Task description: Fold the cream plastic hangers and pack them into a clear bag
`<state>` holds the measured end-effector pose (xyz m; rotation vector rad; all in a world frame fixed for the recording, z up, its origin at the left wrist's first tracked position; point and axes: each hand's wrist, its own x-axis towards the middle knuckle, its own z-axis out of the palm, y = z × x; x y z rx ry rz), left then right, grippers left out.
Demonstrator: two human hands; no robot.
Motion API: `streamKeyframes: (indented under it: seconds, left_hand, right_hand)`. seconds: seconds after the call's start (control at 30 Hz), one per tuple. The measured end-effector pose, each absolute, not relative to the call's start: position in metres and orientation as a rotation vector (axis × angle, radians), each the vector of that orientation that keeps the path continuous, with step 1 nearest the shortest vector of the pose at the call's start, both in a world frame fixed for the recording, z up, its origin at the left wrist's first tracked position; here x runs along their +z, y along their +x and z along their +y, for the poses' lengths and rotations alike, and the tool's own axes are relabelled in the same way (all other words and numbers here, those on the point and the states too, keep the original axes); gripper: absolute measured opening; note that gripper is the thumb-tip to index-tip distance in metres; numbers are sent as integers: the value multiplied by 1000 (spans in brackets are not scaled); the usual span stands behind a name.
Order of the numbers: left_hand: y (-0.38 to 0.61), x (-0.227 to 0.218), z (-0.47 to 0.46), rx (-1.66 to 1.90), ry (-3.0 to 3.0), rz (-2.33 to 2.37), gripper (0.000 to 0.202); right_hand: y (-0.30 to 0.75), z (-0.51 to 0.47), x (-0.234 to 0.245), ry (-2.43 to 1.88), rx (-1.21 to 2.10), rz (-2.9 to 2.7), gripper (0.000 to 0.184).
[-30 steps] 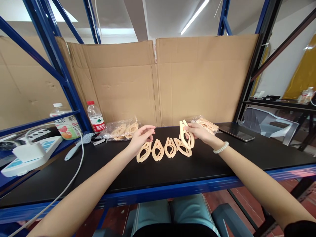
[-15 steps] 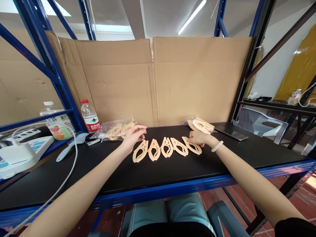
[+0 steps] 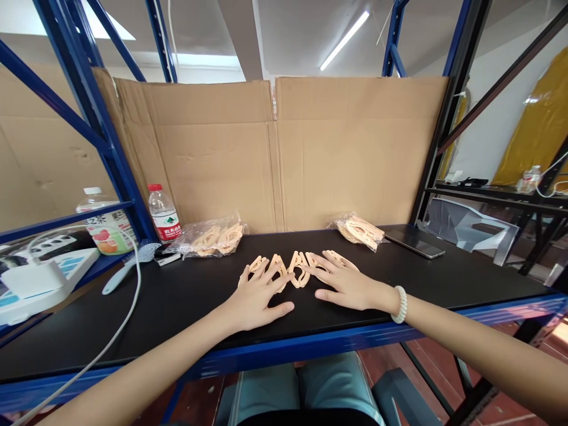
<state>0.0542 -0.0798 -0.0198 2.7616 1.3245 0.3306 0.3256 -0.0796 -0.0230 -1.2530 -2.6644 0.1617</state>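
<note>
Several beige plastic clips (image 3: 296, 264) lie in a row on the black tabletop (image 3: 186, 296). My left hand (image 3: 257, 294) lies flat with fingers spread, its fingertips resting on the left clips of the row. My right hand (image 3: 344, 281) is also flat and spread, covering the right clips. Neither hand grips anything. A white bead bracelet (image 3: 402, 303) circles my right wrist.
Two clear bags of the same clips sit at the back: one left (image 3: 213, 236), one right (image 3: 358, 231). A water bottle (image 3: 163, 214), a pale brush (image 3: 128, 268), a white cable (image 3: 119, 322) and a phone (image 3: 415, 241) lie around. Cardboard (image 3: 284, 154) walls the rear.
My right hand set the raised clip down at the right end of the row. Both hands then drew back toward me and spread flat over the row.
</note>
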Motion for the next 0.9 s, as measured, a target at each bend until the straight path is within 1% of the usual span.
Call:
streamKeyframes:
  seconds: [0.27,0.6,0.77,0.9]
  left_hand:
    - [62,-22,-65,236,2690,1396,70]
    - [65,-19,29,-47,2692,1514,81]
    - [66,-19,51,-29,2695,1549,81]
    - [66,-21,52,2,2713,1544,80]
  right_hand:
    - [306,-65,-31,-1369,202,-2639,70]
    - [291,28,-31,-1585,275,-2603,74]
    - [284,48,-30,-1636,282,-2571,75]
    - [282,49,-33,-1621,223,-2543,73]
